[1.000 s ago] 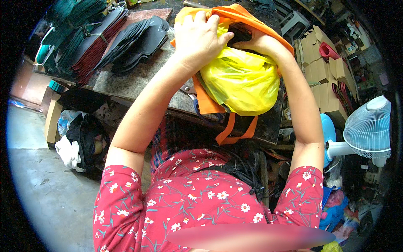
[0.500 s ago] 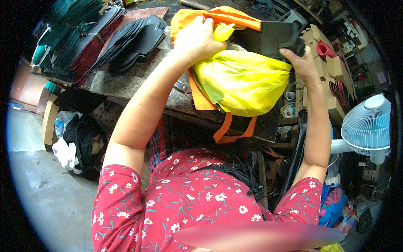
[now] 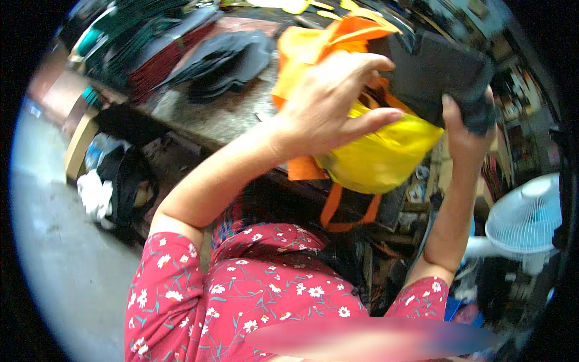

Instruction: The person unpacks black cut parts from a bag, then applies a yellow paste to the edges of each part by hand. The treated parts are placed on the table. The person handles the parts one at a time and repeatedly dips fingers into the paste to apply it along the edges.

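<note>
- Dark bundle (image 3: 443,72): it is up at the right of the orange bag (image 3: 307,48) and yellow bag (image 3: 386,154), its left end close to their mouths; blur hides whether they touch. If it snags there, a pull could drag both bags along.
- Right hand (image 3: 470,127): thumb on the near face, fingers around the far side, pinching the bundle's outer end. Held at one end only, the bundle could sag or twist loose – more so if it is several loose pieces, which I cannot tell.
- Left hand (image 3: 335,102): thumb spread wide from the index finger, over the bags; I cannot tell whether the other fingers grip cloth. A weak hold could let the bags slip.
- Orange strap (image 3: 350,226): it hangs below the front edge of the table (image 3: 181,110) – caught by a knee, it could pull the bags down.
</note>
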The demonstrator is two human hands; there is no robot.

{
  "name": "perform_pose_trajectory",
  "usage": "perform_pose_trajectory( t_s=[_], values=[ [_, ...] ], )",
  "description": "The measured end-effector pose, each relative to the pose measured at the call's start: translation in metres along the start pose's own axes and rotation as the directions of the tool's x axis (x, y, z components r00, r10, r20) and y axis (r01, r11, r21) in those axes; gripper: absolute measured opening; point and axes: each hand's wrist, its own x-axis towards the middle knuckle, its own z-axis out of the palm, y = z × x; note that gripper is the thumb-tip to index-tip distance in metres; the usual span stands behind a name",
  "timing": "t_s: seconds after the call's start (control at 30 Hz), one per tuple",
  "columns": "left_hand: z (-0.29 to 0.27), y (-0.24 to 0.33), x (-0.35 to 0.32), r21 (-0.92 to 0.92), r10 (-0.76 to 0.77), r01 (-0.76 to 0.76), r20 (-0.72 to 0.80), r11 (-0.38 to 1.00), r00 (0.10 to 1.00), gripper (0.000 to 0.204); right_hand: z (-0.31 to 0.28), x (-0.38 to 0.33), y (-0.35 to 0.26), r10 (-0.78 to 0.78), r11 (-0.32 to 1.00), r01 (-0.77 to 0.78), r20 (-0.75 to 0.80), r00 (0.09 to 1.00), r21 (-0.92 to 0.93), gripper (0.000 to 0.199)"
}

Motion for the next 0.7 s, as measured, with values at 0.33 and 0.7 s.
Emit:
perform_pose_trajectory(
  t_s=[0.33,0.7],
  values=[
    [-0.059,-0.018,-0.024,-0.656,-0.451,0.729,0.600,0.194,0.660,0.054,0.083,-0.023,-0.065,-0.683,0.726,0.669,0.281,0.674,0.159,0.029],
    [-0.115,0.020,-0.103,-0.639,-0.555,0.759,0.590,0.123,0.586,0.076,0.106,-0.029,-0.120,-0.810,0.584,0.577,0.360,0.464,0.571,0.033]
  ],
)
